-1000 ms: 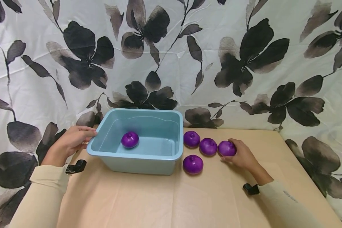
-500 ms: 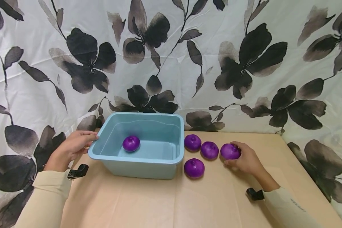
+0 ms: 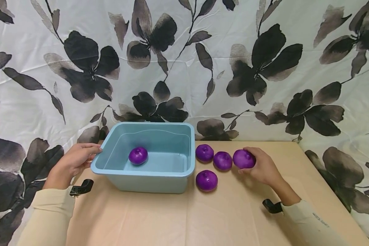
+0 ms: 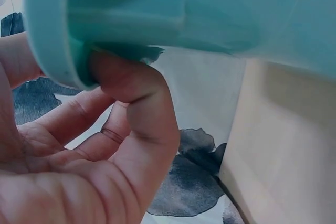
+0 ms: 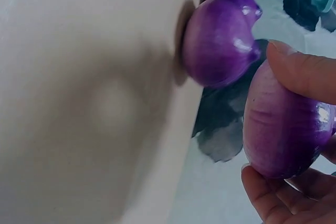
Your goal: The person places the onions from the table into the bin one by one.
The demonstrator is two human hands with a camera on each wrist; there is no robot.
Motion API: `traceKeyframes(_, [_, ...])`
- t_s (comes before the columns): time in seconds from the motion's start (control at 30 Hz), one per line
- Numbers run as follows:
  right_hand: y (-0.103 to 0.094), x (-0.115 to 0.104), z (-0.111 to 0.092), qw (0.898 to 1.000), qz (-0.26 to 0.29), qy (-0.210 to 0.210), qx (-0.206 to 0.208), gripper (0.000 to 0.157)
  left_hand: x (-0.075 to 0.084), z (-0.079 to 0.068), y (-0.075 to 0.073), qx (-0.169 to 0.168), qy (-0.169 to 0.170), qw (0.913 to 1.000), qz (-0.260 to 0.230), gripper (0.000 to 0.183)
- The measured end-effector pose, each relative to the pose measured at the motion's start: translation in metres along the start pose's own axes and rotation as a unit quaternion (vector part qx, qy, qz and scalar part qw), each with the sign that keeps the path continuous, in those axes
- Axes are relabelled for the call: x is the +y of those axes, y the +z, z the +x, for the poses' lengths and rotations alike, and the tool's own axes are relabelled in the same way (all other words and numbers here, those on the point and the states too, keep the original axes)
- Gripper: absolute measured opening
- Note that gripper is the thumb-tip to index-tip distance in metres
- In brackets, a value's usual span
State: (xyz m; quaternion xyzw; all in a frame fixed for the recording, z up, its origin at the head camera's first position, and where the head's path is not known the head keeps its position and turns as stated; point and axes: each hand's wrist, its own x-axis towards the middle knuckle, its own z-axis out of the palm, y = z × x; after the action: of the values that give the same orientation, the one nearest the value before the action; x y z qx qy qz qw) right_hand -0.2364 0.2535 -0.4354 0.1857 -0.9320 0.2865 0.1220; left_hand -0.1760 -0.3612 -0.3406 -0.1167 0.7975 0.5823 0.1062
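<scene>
A light blue plastic tub (image 3: 147, 182) stands on the table. One glossy purple onion (image 3: 138, 155) lies inside it. My left hand (image 3: 70, 164) pinches the tub's left rim; the left wrist view shows a bent thumb (image 4: 142, 103) tucked under the lip (image 4: 50, 35). To the right of the tub, my right hand (image 3: 264, 168) grips another purple onion (image 3: 243, 159) between thumb and fingers. In the right wrist view this held onion (image 5: 283, 124) is up off the tabletop, its shadow falling below. Three more onions, at the back (image 3: 204, 153), middle (image 3: 222, 161) and front (image 3: 206, 180), sit beside the tub.
The pale wooden-toned table (image 3: 184, 218) reaches back to a white cloth (image 3: 203, 85) with dark flowers, hanging behind and at the sides. The table's right edge (image 3: 329, 191) runs slanting beyond my right forearm. Each wrist carries a small black camera (image 3: 272, 206).
My right hand has raised its onion slightly from the table beside the others. The left hand keeps its hold on the tub's rim. The head view has shifted a little.
</scene>
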Motion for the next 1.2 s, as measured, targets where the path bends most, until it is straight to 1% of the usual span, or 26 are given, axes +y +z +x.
traceKeyframes(0.3, [-0.004, -0.027, 0.001, 0.999, -0.014, -0.036, 0.012, 0.084, -0.002, -0.001, -0.001, 0.002, -0.003, 0.9999, -0.012, 0.044])
traceKeyframes(0.57, [-0.014, -0.062, 0.005, 0.999, -0.015, -0.041, -0.006, 0.085, -0.002, 0.001, -0.004, 0.006, -0.007, 1.0, -0.004, 0.048])
traceKeyframes(0.63, [-0.016, -0.07, 0.008, 0.999, -0.014, -0.046, -0.007, 0.085, -0.003, 0.001, -0.005, 0.007, -0.009, 0.9999, -0.008, 0.041])
traceKeyframes(0.73, [-0.018, -0.081, 0.013, 0.998, -0.013, -0.054, -0.006, 0.085, -0.004, 0.0, -0.007, 0.007, -0.008, 0.9997, -0.024, 0.021])
traceKeyframes(0.8, [-0.02, -0.088, 0.016, 0.998, -0.011, -0.061, -0.005, 0.085, -0.005, 0.0, -0.007, 0.006, -0.008, 0.9994, -0.033, 0.013])
traceKeyframes(0.97, [-0.02, -0.102, 0.021, 0.997, -0.013, -0.072, -0.015, 0.084, -0.006, 0.001, -0.008, 0.002, -0.009, 0.9987, -0.051, 0.014])
traceKeyframes(1.1, [-0.02, -0.111, 0.026, 0.997, -0.025, -0.077, -0.018, 0.084, -0.004, 0.002, -0.007, 0.003, -0.012, 0.9987, -0.049, 0.012])
traceKeyframes(1.2, [-0.02, -0.117, 0.029, 0.996, -0.028, -0.088, -0.015, 0.083, -0.003, 0.003, -0.007, 0.005, -0.013, 0.999, -0.042, 0.011])
